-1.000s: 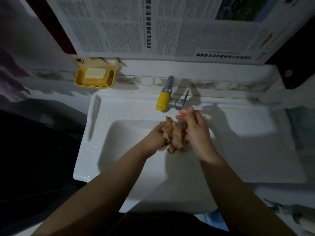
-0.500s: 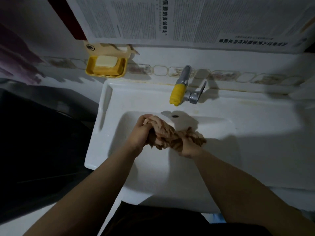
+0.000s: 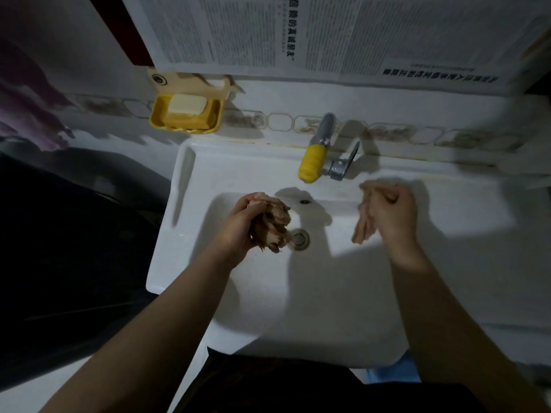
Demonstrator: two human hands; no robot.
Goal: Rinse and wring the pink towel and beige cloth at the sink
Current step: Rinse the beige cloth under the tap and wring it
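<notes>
Over the sink (image 3: 190, 222) basin, each hand grips a wrung cloth: left hand (image 3: 241, 226) a beige cloth (image 3: 272, 225) at nine o'clock of the drain (image 3: 299, 239), right hand (image 3: 390, 213) a blurred strip (image 3: 362, 228); a soap bar (image 3: 186, 104) sits in the yellow dish (image 3: 186, 122).

Single head-worn wide-angle view, looking steeply down and forward from close above the sink (image 3: 190, 186), facing the newspaper-covered wall (image 3: 343, 34).

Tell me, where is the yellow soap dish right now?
In the head view, the yellow plastic soap dish sits on the wall at upper left, above the white sink's back left corner and left of the yellow-tipped metal tap.
</notes>
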